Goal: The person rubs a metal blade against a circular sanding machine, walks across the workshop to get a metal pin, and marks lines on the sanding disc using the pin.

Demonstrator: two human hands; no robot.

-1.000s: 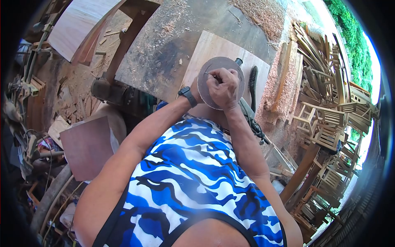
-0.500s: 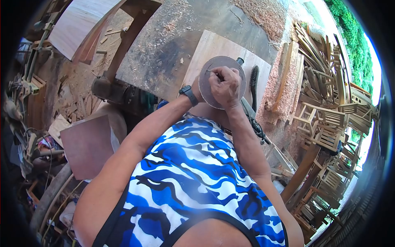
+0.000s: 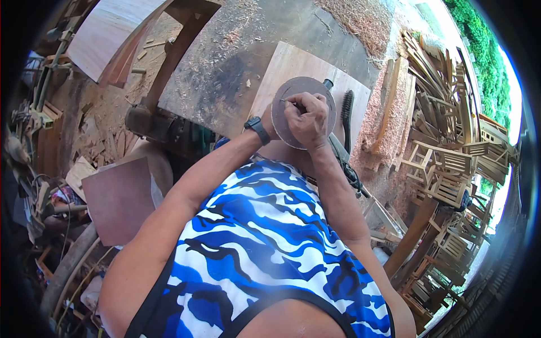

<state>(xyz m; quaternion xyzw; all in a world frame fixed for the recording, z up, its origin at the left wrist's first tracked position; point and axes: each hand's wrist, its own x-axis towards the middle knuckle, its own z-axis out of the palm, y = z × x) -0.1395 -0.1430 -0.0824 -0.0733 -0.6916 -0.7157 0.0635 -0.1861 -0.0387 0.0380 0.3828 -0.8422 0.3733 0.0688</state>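
Note:
A round, brownish-grey sanding disc (image 3: 287, 128) is held in front of my body, above a pale wooden board (image 3: 280, 67). My left hand (image 3: 269, 120), below a dark wristwatch, grips the disc at its left edge; its fingers are hidden behind the disc. Over the disc's face, my right hand (image 3: 310, 118) is closed with thumb and fingers pinched together. A thin, dark, pointed tip shows at these fingers, too small to name. Right of the disc lies a black-handled wire brush (image 3: 347, 115). Partly covered by my right forearm is a dark tool with a cord (image 3: 345, 163).
The board rests on a worn, dusty worktable (image 3: 225, 73) strewn with shavings. Wooden planks (image 3: 394, 107) lie amid sawdust on the right, near stacked small wooden chairs (image 3: 445, 169). A reddish-brown square panel (image 3: 121, 197) stands at left, close to my left arm.
The right hand's fingers have shifted very slightly over the disc. Otherwise the hands, disc and surroundings stay nearly the same.

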